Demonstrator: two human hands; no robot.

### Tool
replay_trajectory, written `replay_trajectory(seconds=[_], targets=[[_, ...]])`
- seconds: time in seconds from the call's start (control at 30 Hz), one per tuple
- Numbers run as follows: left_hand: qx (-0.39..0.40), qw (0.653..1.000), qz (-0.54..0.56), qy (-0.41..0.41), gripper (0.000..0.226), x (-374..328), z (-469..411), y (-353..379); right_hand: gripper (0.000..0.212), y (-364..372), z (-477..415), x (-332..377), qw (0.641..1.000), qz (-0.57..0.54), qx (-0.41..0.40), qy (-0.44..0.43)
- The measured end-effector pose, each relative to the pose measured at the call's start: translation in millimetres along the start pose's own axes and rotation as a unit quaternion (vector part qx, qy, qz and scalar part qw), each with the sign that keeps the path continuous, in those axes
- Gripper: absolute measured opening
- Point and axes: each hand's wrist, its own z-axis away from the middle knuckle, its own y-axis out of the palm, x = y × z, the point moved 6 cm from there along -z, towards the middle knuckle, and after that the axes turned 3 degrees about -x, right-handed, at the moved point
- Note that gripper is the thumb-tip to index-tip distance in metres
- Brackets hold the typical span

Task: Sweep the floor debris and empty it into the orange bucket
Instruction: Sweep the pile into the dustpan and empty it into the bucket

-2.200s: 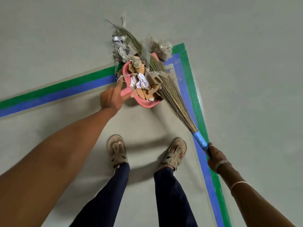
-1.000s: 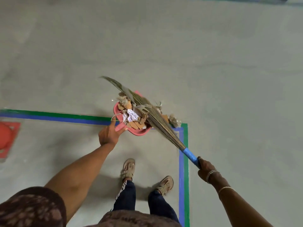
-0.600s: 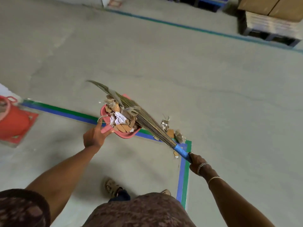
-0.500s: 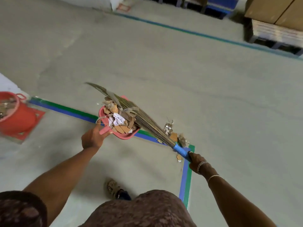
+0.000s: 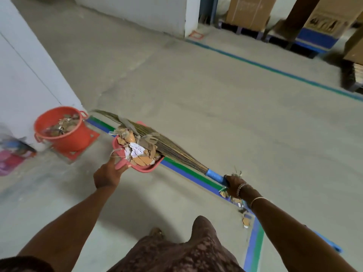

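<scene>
Pink item [image 5: 8, 163] at left edge blurred; cardboard boxes [image 5: 249, 12] cropped above.

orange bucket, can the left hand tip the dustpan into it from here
Probably not yet: the left hand holds the dustpan short of the orange bucket, with bare floor between them. Nothing blocks the way.

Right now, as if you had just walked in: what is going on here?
A person carries sweepings. The left hand grips the handle of a pink plastic dustpan heaped with cardboard and paper scraps. The right hand grips the blue handle of a long grass broom, whose bristles lie across the heap. The round orange plastic bucket, already part full, stands ahead to the left by a white wall. A few scraps lie on the grey floor below the right hand.
</scene>
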Motion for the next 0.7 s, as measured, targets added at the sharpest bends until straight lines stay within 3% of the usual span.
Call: replay_trajectory(seconds=[0.43, 0.7], targets=[[-0.056, 0.992, -0.009, -0.11, 0.082, 147, -66, -65, 0.036, -36, -92, 190, 0.996, 0.003, 0.01, -0.087], [-0.043, 0.985, -0.042, -0.165, 0.083, 203, -130, -85, 0.042, -47, -172, 283, 0.992, 0.007, 0.022, -0.123]])
